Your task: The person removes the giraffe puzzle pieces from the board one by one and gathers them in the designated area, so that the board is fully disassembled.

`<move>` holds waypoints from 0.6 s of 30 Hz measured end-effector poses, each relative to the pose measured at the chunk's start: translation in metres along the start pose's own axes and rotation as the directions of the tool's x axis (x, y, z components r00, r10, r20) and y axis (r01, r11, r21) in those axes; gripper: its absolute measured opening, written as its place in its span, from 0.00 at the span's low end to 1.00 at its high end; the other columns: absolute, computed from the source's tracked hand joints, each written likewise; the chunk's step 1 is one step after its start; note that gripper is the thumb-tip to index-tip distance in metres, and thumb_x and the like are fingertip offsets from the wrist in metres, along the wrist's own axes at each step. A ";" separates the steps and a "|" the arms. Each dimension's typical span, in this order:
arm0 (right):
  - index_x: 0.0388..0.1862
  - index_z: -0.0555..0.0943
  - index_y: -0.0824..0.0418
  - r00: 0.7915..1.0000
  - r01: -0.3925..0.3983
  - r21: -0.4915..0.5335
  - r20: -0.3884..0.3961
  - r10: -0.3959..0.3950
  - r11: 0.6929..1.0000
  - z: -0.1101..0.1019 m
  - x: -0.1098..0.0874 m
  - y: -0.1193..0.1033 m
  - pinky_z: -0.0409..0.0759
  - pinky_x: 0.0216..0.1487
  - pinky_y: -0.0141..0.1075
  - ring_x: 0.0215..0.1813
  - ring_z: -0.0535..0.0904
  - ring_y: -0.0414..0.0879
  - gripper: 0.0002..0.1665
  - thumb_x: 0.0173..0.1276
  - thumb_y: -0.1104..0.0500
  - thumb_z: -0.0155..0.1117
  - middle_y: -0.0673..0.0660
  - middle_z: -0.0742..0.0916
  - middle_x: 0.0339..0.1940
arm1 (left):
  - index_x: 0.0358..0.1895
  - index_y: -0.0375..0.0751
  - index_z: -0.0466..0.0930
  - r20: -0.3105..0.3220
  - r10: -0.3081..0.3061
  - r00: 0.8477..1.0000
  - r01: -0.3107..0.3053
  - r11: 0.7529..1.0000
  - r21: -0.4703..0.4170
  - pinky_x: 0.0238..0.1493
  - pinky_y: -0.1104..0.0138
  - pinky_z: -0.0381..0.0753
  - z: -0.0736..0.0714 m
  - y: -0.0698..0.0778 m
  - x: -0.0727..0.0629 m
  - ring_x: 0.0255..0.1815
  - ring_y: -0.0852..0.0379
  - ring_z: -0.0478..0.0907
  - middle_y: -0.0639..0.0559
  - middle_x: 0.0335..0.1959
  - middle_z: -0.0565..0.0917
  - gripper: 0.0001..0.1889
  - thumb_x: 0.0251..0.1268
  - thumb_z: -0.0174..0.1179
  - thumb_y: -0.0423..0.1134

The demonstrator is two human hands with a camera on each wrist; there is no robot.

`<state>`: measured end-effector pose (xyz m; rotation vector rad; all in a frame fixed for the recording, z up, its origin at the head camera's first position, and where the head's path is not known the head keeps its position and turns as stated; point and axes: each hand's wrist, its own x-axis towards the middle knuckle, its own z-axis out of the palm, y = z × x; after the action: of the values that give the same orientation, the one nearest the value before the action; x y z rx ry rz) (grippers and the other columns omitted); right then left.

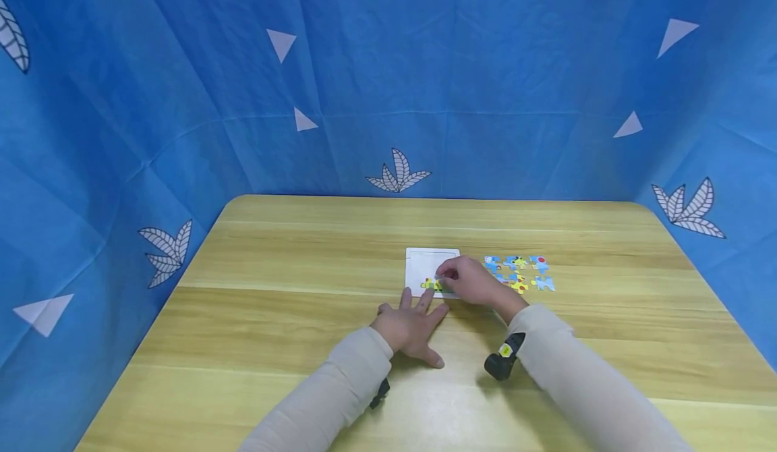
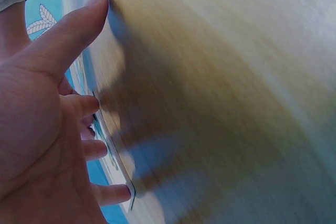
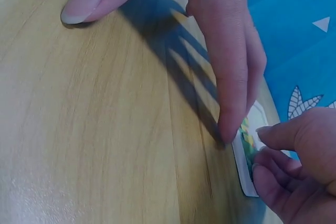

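A white puzzle tray point(image 1: 417, 263) lies on the table, with a few yellow and green jigsaw pieces point(image 1: 428, 284) along its near side. My left hand point(image 1: 413, 330) is spread with straight fingers; their tips rest at the tray's near edge, as the left wrist view also shows. Over the right part of the tray, my right hand point(image 1: 473, 282) has its thumb and fingers curled together, pinching a small puzzle piece point(image 1: 438, 278) that is mostly hidden. The right wrist view shows those fingertips close above the coloured pieces.
Right of the tray lie several loose jigsaw pieces point(image 1: 540, 262) in blue, yellow and red, partly behind my right wrist. The wooden table point(image 1: 303, 263) reaches back to a blue curtain point(image 1: 485, 67) with leaf and triangle prints. A black wrist camera point(image 1: 502, 361) hangs below my right sleeve.
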<state>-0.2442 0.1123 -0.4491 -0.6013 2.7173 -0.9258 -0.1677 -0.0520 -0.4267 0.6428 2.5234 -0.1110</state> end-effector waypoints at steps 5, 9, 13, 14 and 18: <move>0.43 0.83 0.66 1.000 -0.004 -0.024 0.007 0.005 1.000 0.001 0.002 0.001 0.78 0.47 0.44 0.41 0.81 0.48 0.10 0.65 0.66 0.58 0.57 0.86 0.37 | 0.74 0.68 0.45 -0.002 0.002 1.000 -0.002 1.000 0.003 0.54 0.38 0.67 0.000 0.000 0.000 0.76 0.39 0.44 0.56 0.78 0.40 0.50 0.47 0.58 0.72; 0.41 0.83 0.64 1.000 -0.016 -0.027 0.014 0.016 1.000 0.001 0.002 0.001 0.78 0.48 0.44 0.42 0.81 0.48 0.09 0.65 0.66 0.58 0.57 0.86 0.37 | 0.74 0.68 0.45 0.003 0.004 1.000 -0.004 1.000 -0.002 0.54 0.38 0.66 -0.001 0.000 0.000 0.76 0.39 0.43 0.56 0.78 0.40 0.50 0.47 0.58 0.72; 0.38 0.83 0.64 1.000 -0.001 -0.023 0.012 0.001 1.000 0.002 0.002 0.002 0.78 0.47 0.44 0.40 0.81 0.47 0.08 0.64 0.67 0.58 0.56 0.86 0.35 | 0.74 0.68 0.45 0.007 0.001 1.000 -0.001 1.000 -0.004 0.54 0.39 0.66 -0.002 0.001 -0.001 0.76 0.39 0.43 0.56 0.78 0.40 0.50 0.47 0.59 0.72; 0.38 0.83 0.64 1.000 0.004 -0.020 0.010 -0.004 1.000 0.002 0.002 0.002 0.78 0.46 0.44 0.40 0.81 0.47 0.08 0.64 0.67 0.58 0.56 0.86 0.34 | 0.74 0.68 0.45 0.007 -0.001 1.000 0.001 1.000 -0.002 0.54 0.39 0.66 -0.002 0.001 -0.001 0.76 0.39 0.43 0.56 0.78 0.40 0.50 0.47 0.58 0.72; 0.37 0.82 0.65 1.000 0.014 -0.004 0.007 -0.014 1.000 0.003 0.002 0.002 0.78 0.44 0.43 0.38 0.80 0.46 0.07 0.64 0.67 0.57 0.55 0.85 0.33 | 0.74 0.68 0.45 0.003 -0.004 1.000 0.004 1.000 0.004 0.54 0.39 0.67 -0.001 0.001 -0.001 0.76 0.39 0.44 0.57 0.78 0.41 0.50 0.47 0.58 0.72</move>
<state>-0.2456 0.1116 -0.4523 -0.6240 2.7126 -0.9206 -0.1670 -0.0509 -0.4249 0.6386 2.5226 -0.1185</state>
